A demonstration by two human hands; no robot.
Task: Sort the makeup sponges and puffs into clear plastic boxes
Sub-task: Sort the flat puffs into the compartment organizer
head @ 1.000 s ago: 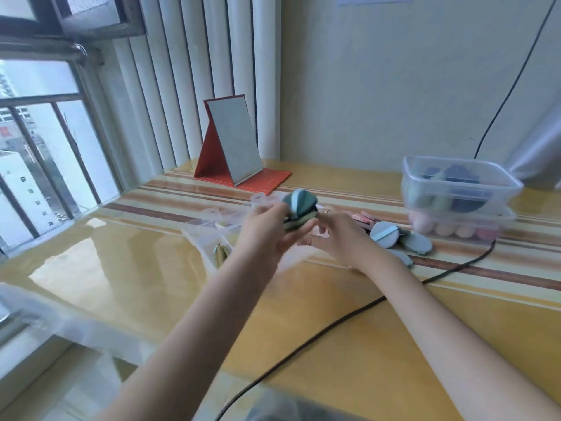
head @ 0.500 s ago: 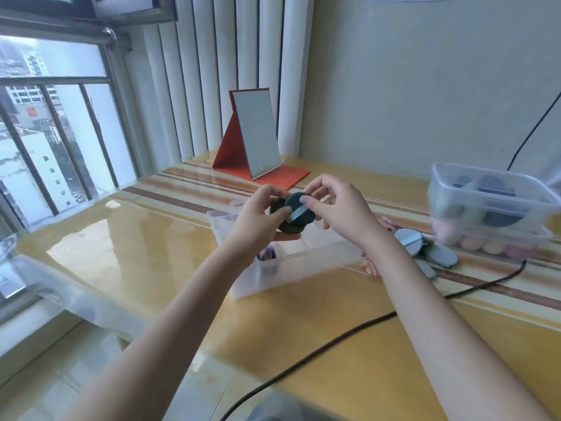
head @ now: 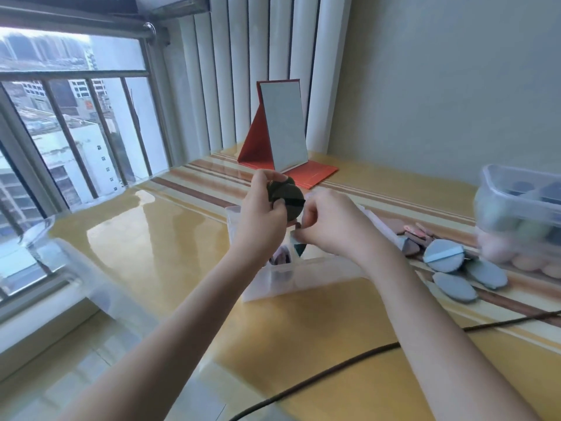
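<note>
My left hand (head: pixel 262 218) grips a small stack of dark round puffs (head: pixel 288 197) above a long clear plastic box (head: pixel 303 278) on the table. Just to the right and lower, my right hand (head: pixel 329 226) pinches one puff (head: pixel 299 246) and holds it down inside the box; only a dark wedge and a pale edge of it show. Loose blue-grey puffs (head: pixel 444 255) lie on the table to the right of the box. Another clear box (head: pixel 516 208) at the far right holds sponges and puffs, stacked on a box of pink sponges (head: pixel 528 262).
A red folding mirror (head: pixel 283 132) stands at the back by the vertical blinds. A dark cable (head: pixel 349 360) runs across the yellow tabletop in front of the box. A few pinkish pieces (head: pixel 416 233) lie behind the blue puffs. A window with bars is on the left.
My right hand has taken one puff off the stack and lowered it into the long box. The left hand still holds the stack. The camera has swung left and closer.
</note>
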